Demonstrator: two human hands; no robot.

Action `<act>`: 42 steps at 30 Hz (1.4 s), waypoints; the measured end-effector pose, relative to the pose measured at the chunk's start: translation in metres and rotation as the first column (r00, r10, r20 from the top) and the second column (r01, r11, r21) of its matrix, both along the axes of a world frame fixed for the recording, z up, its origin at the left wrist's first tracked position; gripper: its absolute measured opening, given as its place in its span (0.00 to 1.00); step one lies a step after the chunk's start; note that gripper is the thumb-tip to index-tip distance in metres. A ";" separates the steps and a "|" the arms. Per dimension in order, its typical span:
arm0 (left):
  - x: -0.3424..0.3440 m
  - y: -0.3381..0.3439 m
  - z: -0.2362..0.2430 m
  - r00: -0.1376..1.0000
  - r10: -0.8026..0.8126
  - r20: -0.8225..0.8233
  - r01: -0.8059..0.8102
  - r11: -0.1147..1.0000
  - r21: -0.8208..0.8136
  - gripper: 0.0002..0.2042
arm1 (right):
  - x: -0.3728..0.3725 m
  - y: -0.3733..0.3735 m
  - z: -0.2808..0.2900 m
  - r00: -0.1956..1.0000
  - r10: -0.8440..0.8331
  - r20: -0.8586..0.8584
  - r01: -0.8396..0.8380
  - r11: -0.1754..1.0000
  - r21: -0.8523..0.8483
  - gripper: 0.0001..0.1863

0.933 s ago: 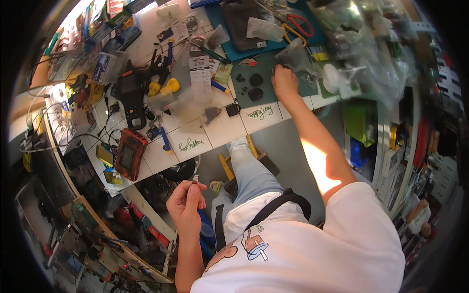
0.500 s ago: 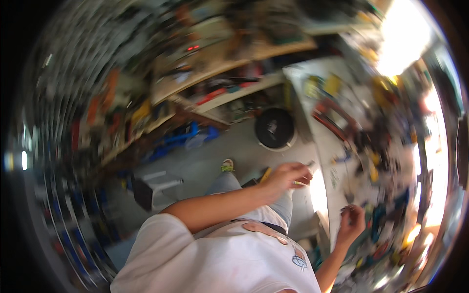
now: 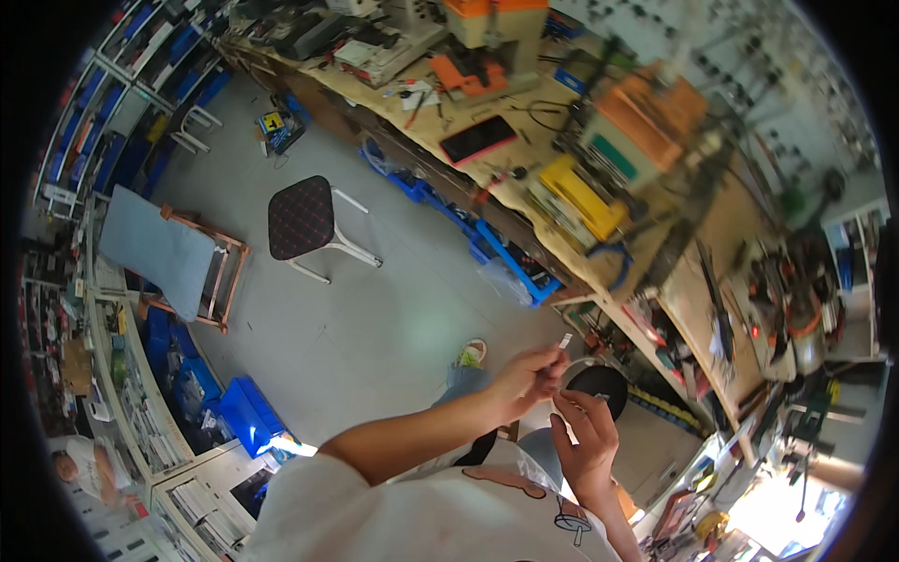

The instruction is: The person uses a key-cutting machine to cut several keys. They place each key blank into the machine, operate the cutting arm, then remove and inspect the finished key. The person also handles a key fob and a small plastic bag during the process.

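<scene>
My left hand (image 3: 526, 382) is closed in front of my body. From its fingertips sticks a small pale piece with a flat, rectangular end (image 3: 566, 341), too small to name surely. A thin, pale, curved strand (image 3: 587, 361) shows just beyond those fingers; whether it joins the piece I cannot tell. Close against the left fingers is my right hand (image 3: 586, 440), its thumb and forefinger bent together at the tips. What they pinch, if anything, is hidden. Below the hands are my legs and one shoe (image 3: 474, 352) on the floor.
A wooden workbench (image 3: 538, 239) runs along the right, bearing a phone (image 3: 478, 140), a yellow machine vise (image 3: 581, 199) and orange-topped machines (image 3: 649, 112). A black round-topped stool (image 3: 599, 386) stands beside my right hand. Left are a padded stool (image 3: 301, 217), a blue-covered chair (image 3: 154, 245) and blue bins (image 3: 245, 412).
My view has turned, bringing the long workbench and padded stool into clearer sight. The right hand, formerly apart beside a white-topped bench, has come up against the left, which still holds the small piece.
</scene>
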State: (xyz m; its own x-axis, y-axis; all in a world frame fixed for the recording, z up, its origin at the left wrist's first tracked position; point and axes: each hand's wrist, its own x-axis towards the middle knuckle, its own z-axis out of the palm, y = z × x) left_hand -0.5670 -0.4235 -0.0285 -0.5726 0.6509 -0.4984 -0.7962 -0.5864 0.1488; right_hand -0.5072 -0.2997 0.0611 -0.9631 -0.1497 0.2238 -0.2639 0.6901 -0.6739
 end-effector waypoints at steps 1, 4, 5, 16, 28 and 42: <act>-0.018 -0.027 0.001 0.998 0.060 -0.026 -0.061 0.997 -0.044 0.11 | -0.023 -0.013 0.000 0.998 0.029 0.060 -0.027 0.999 -0.033 0.17; -0.065 -0.102 0.009 0.973 0.220 -0.066 -0.227 0.960 -0.161 0.12 | -0.089 -0.050 -0.010 0.983 0.061 0.175 -0.043 0.994 -0.102 0.15; -0.073 -0.121 0.010 0.960 0.265 -0.091 -0.278 0.942 -0.186 0.12 | -0.104 -0.060 -0.016 0.972 0.072 0.223 -0.046 0.992 -0.117 0.14; -0.150 -0.173 0.049 0.929 0.032 -0.368 -0.218 0.852 -0.476 0.13 | -0.248 -0.136 -0.039 0.824 0.347 0.448 0.006 0.785 -0.619 0.09; -0.346 -0.323 0.022 0.915 -0.018 -0.403 -0.211 0.830 -0.516 0.14 | -0.457 -0.292 -0.062 0.803 0.427 0.415 -0.011 0.707 -0.707 0.02; -0.510 -0.432 0.044 0.625 -0.561 -0.543 -0.007 0.691 -0.723 0.12 | -0.543 -0.397 -0.057 0.851 0.132 0.508 0.387 0.496 -0.777 0.08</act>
